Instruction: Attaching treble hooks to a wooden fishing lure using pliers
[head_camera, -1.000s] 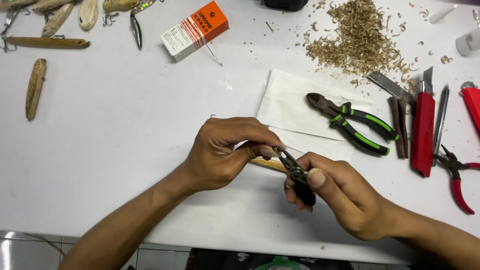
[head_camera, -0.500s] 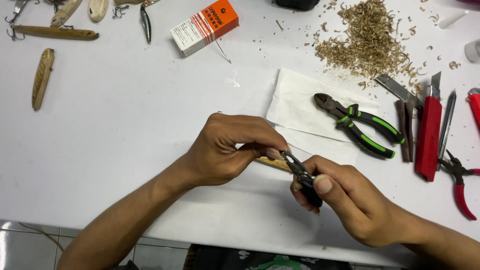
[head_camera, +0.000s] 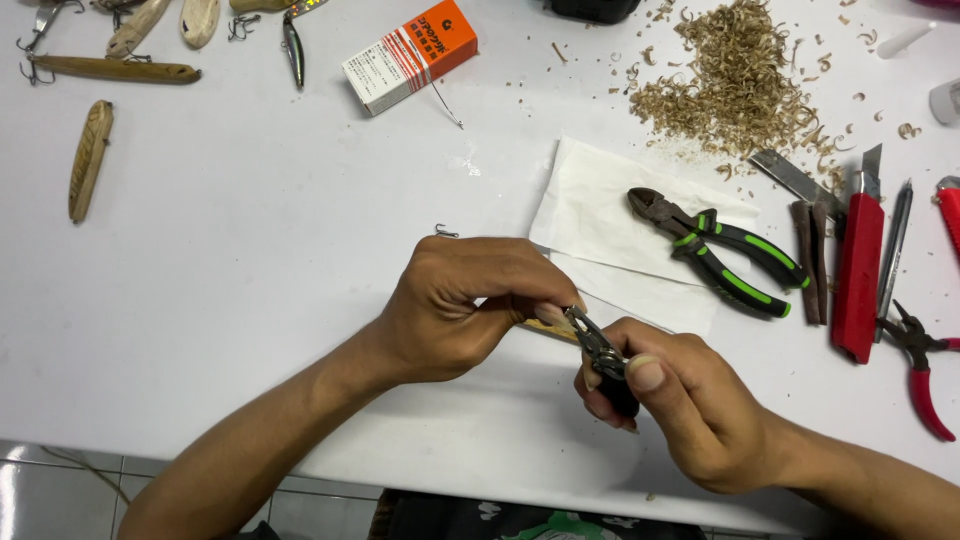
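Note:
My left hand (head_camera: 462, 305) is curled around a small wooden lure body (head_camera: 537, 328), of which only a sliver shows past my fingers. My right hand (head_camera: 680, 405) grips small black pliers (head_camera: 603, 360), whose jaws meet the lure at my left fingertips. Both hands hover just above the white table (head_camera: 250, 260) near its front edge. What the pliers' jaws pinch is too small to tell.
Green-handled cutters (head_camera: 715, 248) lie on white paper (head_camera: 600, 215). A red utility knife (head_camera: 858, 270), red pliers (head_camera: 920, 365) and blades lie at right. Wood shavings (head_camera: 735, 85) lie behind them. An orange-white box (head_camera: 410, 55), carved lures (head_camera: 90, 158) and a loose hook (head_camera: 444, 233) are at left.
Both hands have stayed together working on the lure, with the pliers' jaws shifting slightly at the fingertips. The view has drifted a little.

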